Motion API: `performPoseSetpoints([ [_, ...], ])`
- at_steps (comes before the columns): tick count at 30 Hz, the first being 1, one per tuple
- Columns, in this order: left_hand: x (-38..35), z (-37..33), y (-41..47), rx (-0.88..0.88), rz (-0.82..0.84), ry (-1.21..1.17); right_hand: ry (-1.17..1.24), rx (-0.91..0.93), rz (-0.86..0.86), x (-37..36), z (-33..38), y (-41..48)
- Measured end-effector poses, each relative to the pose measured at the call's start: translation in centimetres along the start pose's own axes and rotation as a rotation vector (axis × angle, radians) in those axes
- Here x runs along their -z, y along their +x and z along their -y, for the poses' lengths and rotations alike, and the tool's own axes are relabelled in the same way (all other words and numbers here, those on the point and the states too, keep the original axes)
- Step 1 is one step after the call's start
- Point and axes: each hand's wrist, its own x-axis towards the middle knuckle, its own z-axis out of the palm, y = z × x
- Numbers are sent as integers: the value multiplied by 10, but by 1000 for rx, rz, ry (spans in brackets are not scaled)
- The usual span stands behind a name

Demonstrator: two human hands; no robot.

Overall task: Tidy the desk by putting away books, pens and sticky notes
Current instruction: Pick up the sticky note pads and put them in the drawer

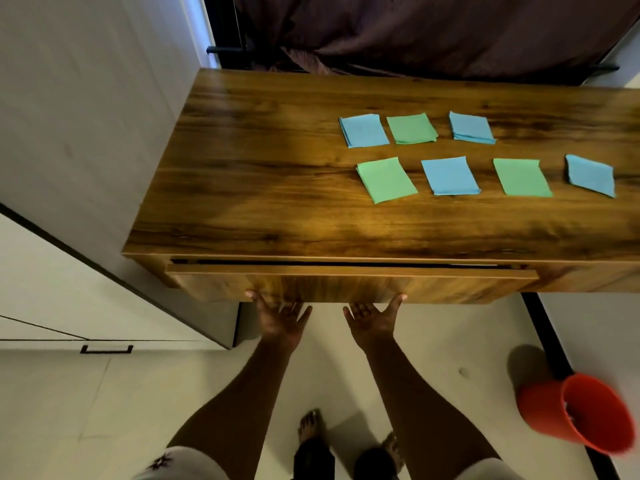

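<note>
Several blue and green sticky-note pads lie in two rows on the right half of the wooden desk; one blue pad is in the front row, one green pad behind it. The drawer under the desktop stands a narrow gap out. My left hand and my right hand are palm up below the drawer's lower edge. The fingers of both hands are straight, with the fingertips touching the drawer front's underside. Neither hand holds anything.
White cabinets stand close on the left, with a black handle low down. A red bucket sits on the tiled floor at the right. A dark cloth hangs behind the desk. My feet are on the floor below.
</note>
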Motion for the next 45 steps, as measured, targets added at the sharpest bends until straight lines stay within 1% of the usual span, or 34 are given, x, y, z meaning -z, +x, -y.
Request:
performPoseSetpoints([
  [4,21,6,-20,29,-58,49,-75,-1,-54,24,-8,-15],
  [6,23,2,-34,-9,-70,161,-165,20,-96,28,-3,-26],
  [7,19,2,-46,-75,-95,271,-250,85,-134,27,0,-35],
  [8,12,5,-61,-195,-121,419,-365,198,-173,24,2,-45],
  [9,5,11,-77,-342,-141,590,-500,348,-201,21,2,-57],
  [10,-3,18,-95,-495,-125,771,-659,527,-233,19,3,-71],
  [12,-15,31,-120,-849,-64,1179,-1028,948,-278,20,5,-95],
  [13,-19,34,-120,-1037,-44,1417,-1230,1144,-279,21,6,-101],
  [14,-21,34,-113,-1168,-30,1644,-1441,1304,-268,23,7,-100],
  [15,-26,31,-107,-1204,-17,1842,-1646,1412,-250,23,11,-98],
  [16,-27,27,-100,-1176,-17,1983,-1823,1446,-225,23,14,-93],
  [17,-28,24,-96,-1145,-28,2079,-1959,1420,-200,22,19,-91],
  [19,-22,18,-87,-1114,-22,2224,-2131,1319,-159,16,26,-86],
  [21,-15,14,-87,-1135,6,2332,-2235,1289,-150,17,32,-90],
  [23,-15,12,-92,-1126,-7,2369,-2307,1305,-144,20,37,-96],
  [24,-15,12,-94,-1113,-15,2372,-2327,1285,-122,21,38,-99],
  [26,-12,16,-103,-1079,-22,2373,-2343,1222,-66,25,40,-108],
  [28,-5,23,-114,-1042,-12,2375,-2338,1204,-42,33,38,-119],
  [31,11,34,-127,-1079,-30,2367,-2324,1210,-16,54,30,-132],
  [35,37,50,-150,-1154,-55,2333,-2256,1257,-24,87,14,-151],
  [38,57,59,-170,-1185,-51,2345,-2286,1247,-34,109,4,-165],
  [42,75,72,-195,-1146,-81,2349,-2314,1219,-12,132,-2,-185],
  [45,87,75,-208,-1107,-50,2355,-2308,1204,-8,143,-9,-200],
])
